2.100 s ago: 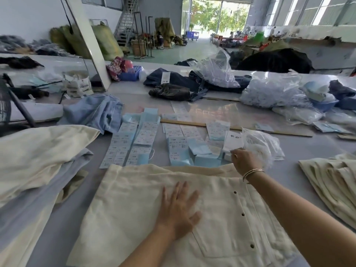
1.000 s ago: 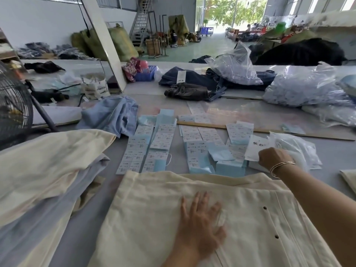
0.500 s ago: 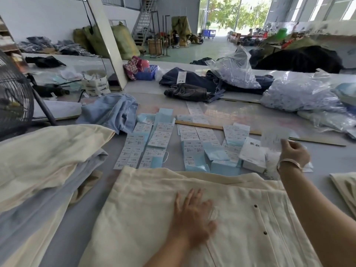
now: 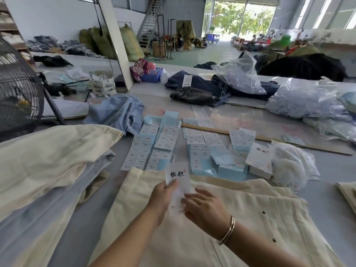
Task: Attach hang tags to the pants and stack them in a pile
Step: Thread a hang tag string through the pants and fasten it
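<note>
Cream pants [image 4: 240,218] lie flat on the grey table [image 4: 327,205] in front of me. Above them I hold a white hang tag [image 4: 177,176] with black characters. My left hand [image 4: 161,197] pinches the tag's left edge with thumb and fingers. My right hand [image 4: 204,207], with bangles on the wrist, holds the tag's lower right part; its fingertips are blurred. A stack of the same white tags [image 4: 260,160] sits to the right, beside a clear bag of white strings [image 4: 292,162].
Sheets of blue-and-white sticker labels [image 4: 154,145] and blue cards [image 4: 227,166] lie beyond the pants. A pile of cream and grey pants [image 4: 48,170] rises at left, a fan [image 4: 17,89] behind it. Light-blue jeans [image 4: 119,112], dark jeans [image 4: 194,95] and plastic bags [image 4: 304,101] lie farther back.
My right hand brought a white tag from the stack at right to the middle above the pants. My left hand lifted off the pants and took hold of the tag.
</note>
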{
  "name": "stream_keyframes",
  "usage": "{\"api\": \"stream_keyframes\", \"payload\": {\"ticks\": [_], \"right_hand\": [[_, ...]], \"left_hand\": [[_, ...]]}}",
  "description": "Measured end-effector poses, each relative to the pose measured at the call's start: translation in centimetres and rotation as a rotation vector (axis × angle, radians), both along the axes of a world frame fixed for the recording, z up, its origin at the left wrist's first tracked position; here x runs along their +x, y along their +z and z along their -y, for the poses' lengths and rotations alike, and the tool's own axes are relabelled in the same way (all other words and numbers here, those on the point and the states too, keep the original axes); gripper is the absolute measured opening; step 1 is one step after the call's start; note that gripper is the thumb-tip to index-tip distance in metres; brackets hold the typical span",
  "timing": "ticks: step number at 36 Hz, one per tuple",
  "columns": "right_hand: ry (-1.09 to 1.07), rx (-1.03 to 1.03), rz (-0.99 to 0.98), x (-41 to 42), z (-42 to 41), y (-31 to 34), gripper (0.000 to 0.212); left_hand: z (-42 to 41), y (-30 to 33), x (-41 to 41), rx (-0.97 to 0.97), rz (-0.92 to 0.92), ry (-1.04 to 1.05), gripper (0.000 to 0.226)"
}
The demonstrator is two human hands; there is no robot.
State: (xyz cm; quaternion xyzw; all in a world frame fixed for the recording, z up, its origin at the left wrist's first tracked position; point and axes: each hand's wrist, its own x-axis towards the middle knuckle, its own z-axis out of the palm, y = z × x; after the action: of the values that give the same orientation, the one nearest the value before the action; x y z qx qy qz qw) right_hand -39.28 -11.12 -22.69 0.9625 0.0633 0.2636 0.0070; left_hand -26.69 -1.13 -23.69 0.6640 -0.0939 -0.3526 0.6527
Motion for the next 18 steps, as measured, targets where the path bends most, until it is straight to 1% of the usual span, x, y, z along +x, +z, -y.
{"api": "stream_keyframes", "payload": {"ticks": [2, 4, 5, 7, 9, 10, 11, 13, 15, 18], "right_hand": [[0.039, -0.007, -0.058, 1.1, -0.3, 0.1, 0.022], [0.055, 0.019, -0.131, 2.2, -0.3, 0.7, 0.034], [0.052, 0.042, -0.146, 2.8, -0.2, 1.2, 0.036], [0.032, 0.091, -0.164, 3.9, 0.1, 2.1, 0.033], [0.002, 0.099, -0.18, 5.1, 0.3, 2.7, 0.025], [-0.015, 0.087, -0.199, 5.7, 0.4, 3.0, 0.025], [-0.028, 0.076, -0.231, 6.3, 0.4, 3.3, 0.027], [-0.041, 0.062, -0.272, 7.6, 0.4, 3.6, 0.031], [-0.049, 0.08, -0.262, 9.3, 0.5, 3.7, 0.029], [-0.088, 0.132, -0.257, 12.5, 0.8, 2.9, 0.026]], "left_hand": [[-0.7, -0.4, 1.4, 0.103, 0.142, -0.002, 0.02], [-1.1, -0.6, 3.8, 0.21, 0.303, 0.034, 0.016], [-1.4, -0.7, 5.4, 0.266, 0.401, 0.066, 0.014], [-1.9, -0.7, 8.7, 0.405, 0.623, 0.103, 0.024], [-2.4, -1.1, 11.7, 0.603, 0.836, 0.082, 0.034], [-2.6, -1.5, 12.7, 0.698, 0.909, 0.061, 0.036], [-2.7, -2.0, 13.3, 0.769, 0.953, 0.033, 0.036], [-2.7, -3.2, 13.2, 0.833, 0.997, -0.008, 0.035], [-2.4, -4.3, 12.4, 0.811, 1.055, 0.026, 0.032], [-2.3, -4.8, 11.3, 0.768, 1.112, 0.049, 0.036]]}}
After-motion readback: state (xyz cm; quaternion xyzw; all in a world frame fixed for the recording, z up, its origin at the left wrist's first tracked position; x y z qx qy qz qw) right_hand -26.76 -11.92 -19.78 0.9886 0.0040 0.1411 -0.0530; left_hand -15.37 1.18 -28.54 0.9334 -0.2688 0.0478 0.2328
